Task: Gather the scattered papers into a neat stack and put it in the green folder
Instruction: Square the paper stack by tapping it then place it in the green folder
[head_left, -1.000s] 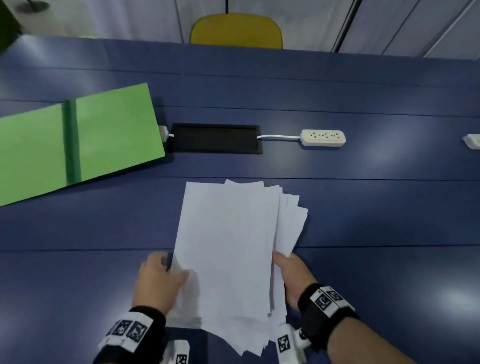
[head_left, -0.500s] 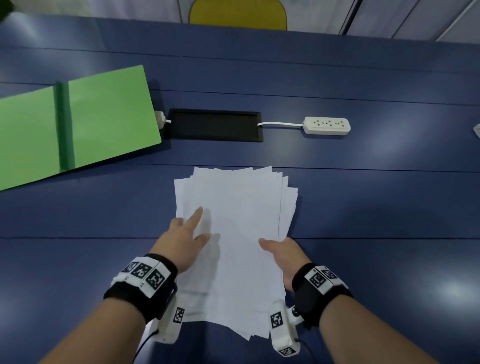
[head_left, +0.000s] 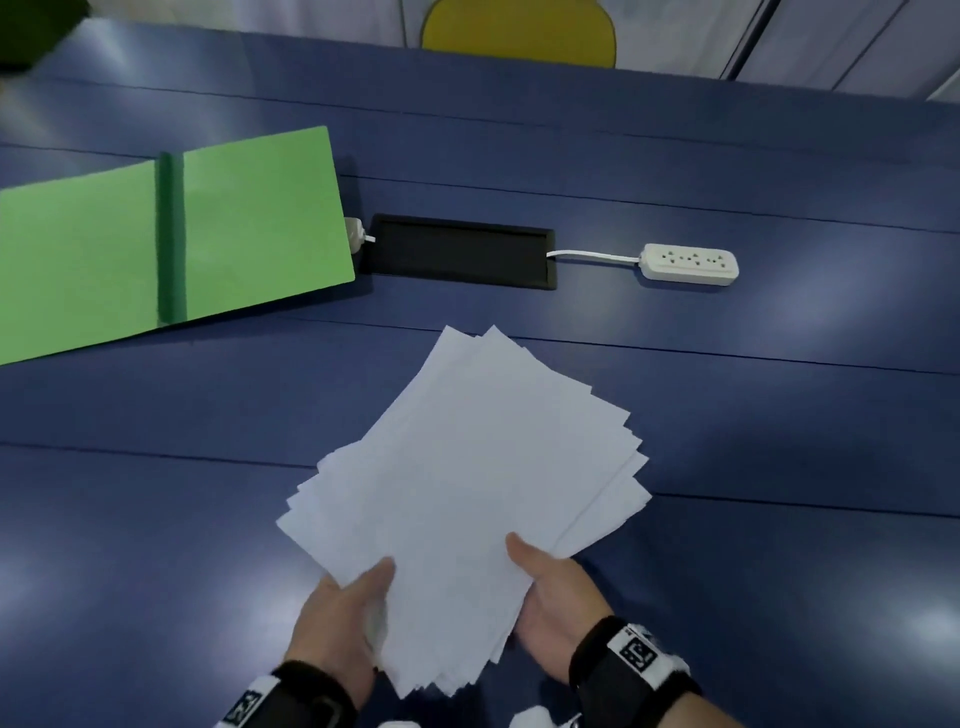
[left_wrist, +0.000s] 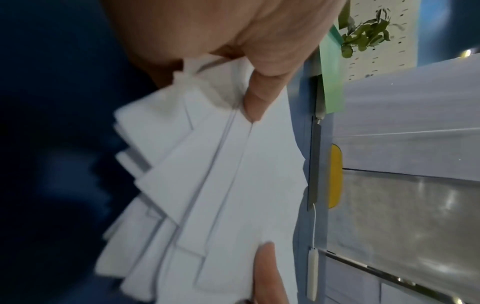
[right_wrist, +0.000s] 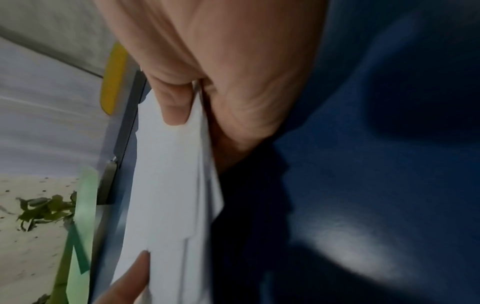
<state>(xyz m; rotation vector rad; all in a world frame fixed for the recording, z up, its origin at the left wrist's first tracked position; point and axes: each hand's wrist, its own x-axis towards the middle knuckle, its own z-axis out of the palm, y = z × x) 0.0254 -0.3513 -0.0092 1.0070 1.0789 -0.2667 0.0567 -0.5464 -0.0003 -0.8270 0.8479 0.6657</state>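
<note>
A loose, fanned sheaf of white papers (head_left: 467, 493) is lifted off the blue table (head_left: 156, 519) and turned diagonally, its far corner pointing up and left. My left hand (head_left: 343, 613) pinches its near left corner, thumb on top; the left wrist view shows the thumb on the papers (left_wrist: 221, 185). My right hand (head_left: 545, 597) grips the near right edge, thumb on the top sheet and fingers beneath; the right wrist view shows this on the papers (right_wrist: 171, 185). The green folder (head_left: 171, 244) lies open and flat at the far left.
A black cable hatch (head_left: 460, 252) is set into the table beyond the papers. A white power strip (head_left: 691, 264) with its cord lies to the right of the hatch. A yellow chair back (head_left: 519, 34) stands at the table's far edge.
The sheaf was lying flat with my left palm on it; both hands have since picked it up at the near end and rotated it clockwise into a diagonal. The sheets stay fanned.
</note>
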